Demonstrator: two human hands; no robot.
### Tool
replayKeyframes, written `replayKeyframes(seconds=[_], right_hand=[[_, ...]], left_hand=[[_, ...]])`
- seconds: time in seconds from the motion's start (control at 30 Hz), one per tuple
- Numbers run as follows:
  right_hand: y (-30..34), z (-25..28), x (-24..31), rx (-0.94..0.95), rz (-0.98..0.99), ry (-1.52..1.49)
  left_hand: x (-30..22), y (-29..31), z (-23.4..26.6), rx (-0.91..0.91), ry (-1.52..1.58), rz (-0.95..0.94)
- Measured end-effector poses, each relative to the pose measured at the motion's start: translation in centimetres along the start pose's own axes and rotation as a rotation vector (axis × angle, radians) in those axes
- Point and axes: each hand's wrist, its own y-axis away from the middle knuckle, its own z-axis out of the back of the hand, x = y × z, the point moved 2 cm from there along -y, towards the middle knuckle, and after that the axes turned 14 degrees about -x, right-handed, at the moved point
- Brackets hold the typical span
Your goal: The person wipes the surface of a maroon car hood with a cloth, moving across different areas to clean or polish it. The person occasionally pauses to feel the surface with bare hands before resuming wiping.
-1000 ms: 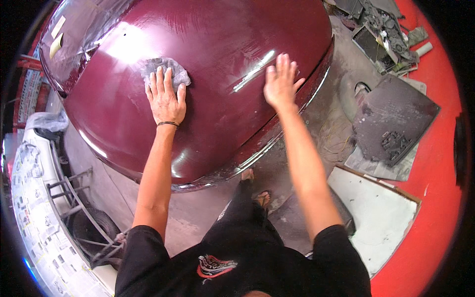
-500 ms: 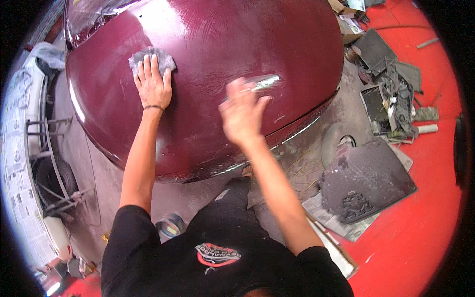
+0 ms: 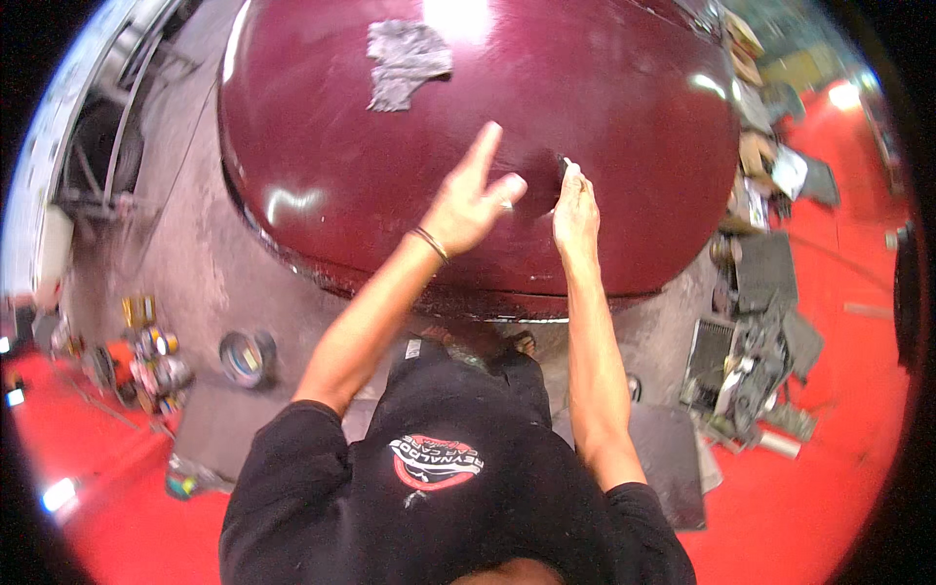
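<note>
A glossy dark red car hood curves in front of me. My left hand hovers above its middle, fingers stretched and thumb spread, with nothing visible in it. To its right, my right hand is seen edge-on over the panel, its fingers extended and close together. A small pale spot shows at those fingertips; I cannot make out what it is. The crumpled grey cloth lies on the hood beyond my left hand, touched by neither hand.
Metal stands and a vehicle's edge are at the left. A round tin and several cans sit on the floor. Flat dark panels lie near my legs. Car parts and boxes crowd the right on red flooring.
My left hand has let go of the cloth and moved right, toward my right hand. My right hand has turned edge-on. The view has shifted, moving the hood rightward.
</note>
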Motion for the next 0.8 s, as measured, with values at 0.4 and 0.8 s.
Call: replayKeyframes(seconds=[0.4, 0.8], right_hand=[[-7.3, -2.5, 2.2, 0.491, 0.678, -0.351], [-18.5, -1.6, -3.8, 0.036, 1.292, 0.371]], left_hand=[[1.5, 5.7, -6.3, -1.007, 0.737, 0.312], [3.0, 9.2, -20.3, -0.609, -1.121, 0.283]])
